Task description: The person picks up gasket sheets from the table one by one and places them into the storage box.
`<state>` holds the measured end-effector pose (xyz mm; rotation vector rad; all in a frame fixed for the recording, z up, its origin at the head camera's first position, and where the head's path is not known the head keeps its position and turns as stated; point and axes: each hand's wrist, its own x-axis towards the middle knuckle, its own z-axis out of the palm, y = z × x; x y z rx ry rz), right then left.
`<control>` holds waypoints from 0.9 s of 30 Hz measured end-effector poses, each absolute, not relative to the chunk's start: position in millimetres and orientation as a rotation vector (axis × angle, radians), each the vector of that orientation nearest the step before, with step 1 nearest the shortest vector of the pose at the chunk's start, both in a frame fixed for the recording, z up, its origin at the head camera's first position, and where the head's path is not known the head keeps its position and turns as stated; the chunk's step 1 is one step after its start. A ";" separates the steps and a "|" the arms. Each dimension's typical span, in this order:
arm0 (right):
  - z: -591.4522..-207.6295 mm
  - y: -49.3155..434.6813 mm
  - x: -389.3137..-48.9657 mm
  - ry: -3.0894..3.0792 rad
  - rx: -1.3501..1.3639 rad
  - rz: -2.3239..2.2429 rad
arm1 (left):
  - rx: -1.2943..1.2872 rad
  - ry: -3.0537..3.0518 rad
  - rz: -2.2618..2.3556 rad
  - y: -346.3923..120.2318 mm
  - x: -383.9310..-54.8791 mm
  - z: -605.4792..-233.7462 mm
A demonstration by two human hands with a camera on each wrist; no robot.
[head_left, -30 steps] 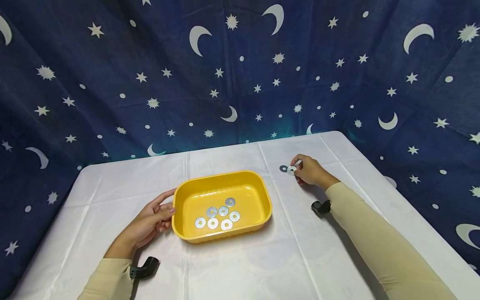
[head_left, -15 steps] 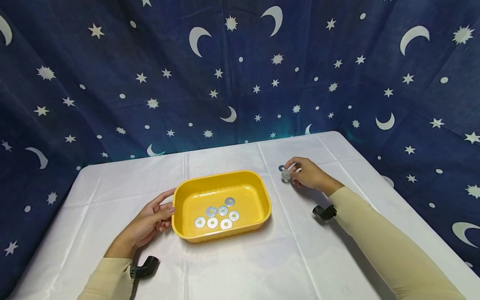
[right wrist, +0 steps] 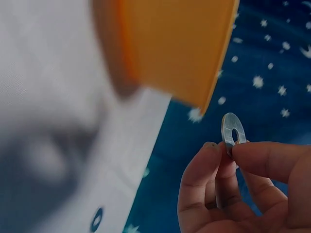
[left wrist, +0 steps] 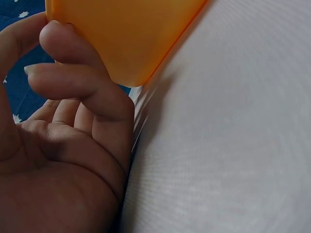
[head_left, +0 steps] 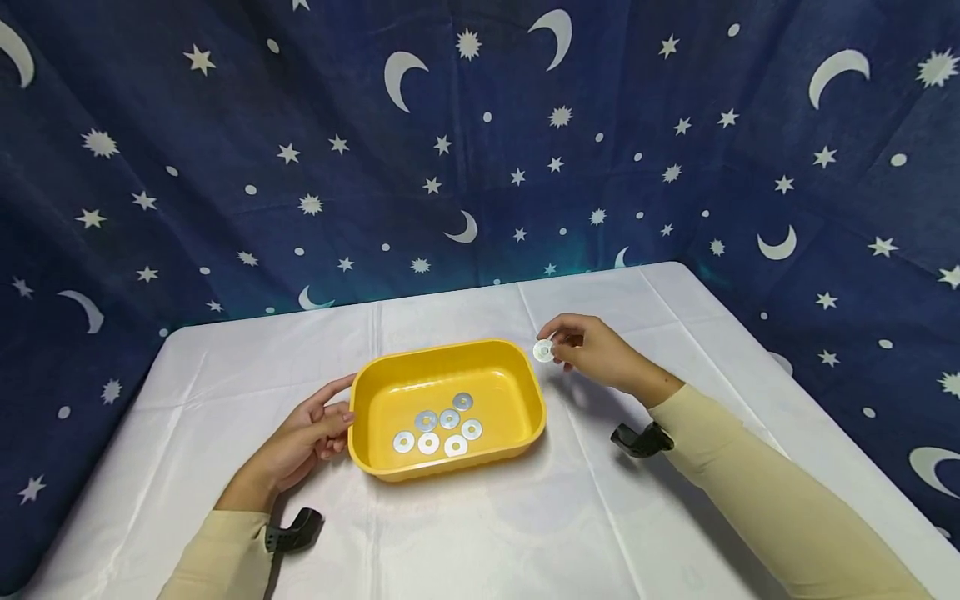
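Note:
My right hand (head_left: 592, 350) pinches a flat metal washer (head_left: 543, 350) between thumb and fingers, just off the tray's right end. Close up in the right wrist view, the same washer (right wrist: 233, 133) stands on edge above the fingertips. At the left end of a yellow plastic tray (head_left: 536, 433), my left hand (head_left: 296, 446) holds the rim, thumb over it and fingers against the outer wall. Several similar washers (head_left: 450, 419) lie flat on the tray's floor. A loose washer (right wrist: 97, 219) rests on the cloth in the right wrist view; my right hand hides it in the head view.
The tray stands on a table with a white cloth (head_left: 480, 533). A dark blue curtain (head_left: 337, 167) with moons and stars hangs behind and along the sides. A black band (head_left: 296, 531) is on the left wrist and another black device (head_left: 641, 440) on the right.
My right hand has carried the pinched washer leftward from beside the dark washer on the cloth to near the tray's right rim. My left hand and the tray stay in place.

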<state>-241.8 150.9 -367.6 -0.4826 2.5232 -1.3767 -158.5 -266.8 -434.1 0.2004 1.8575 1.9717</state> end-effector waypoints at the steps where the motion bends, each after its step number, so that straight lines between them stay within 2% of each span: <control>1: -366.1 147.3 -239.3 2.519 -0.488 -1.381 | 0.202 1.852 1.971 -266.6 -158.5 -434.0; 12: -356.9 103.6 -216.9 2.449 -0.602 -1.387 | 0.222 1.855 1.968 -266.6 -157.5 -432.6; 27: -379.0 54.9 -215.3 2.493 -0.639 -1.323 | 0.256 1.837 1.967 -267.9 -157.0 -431.2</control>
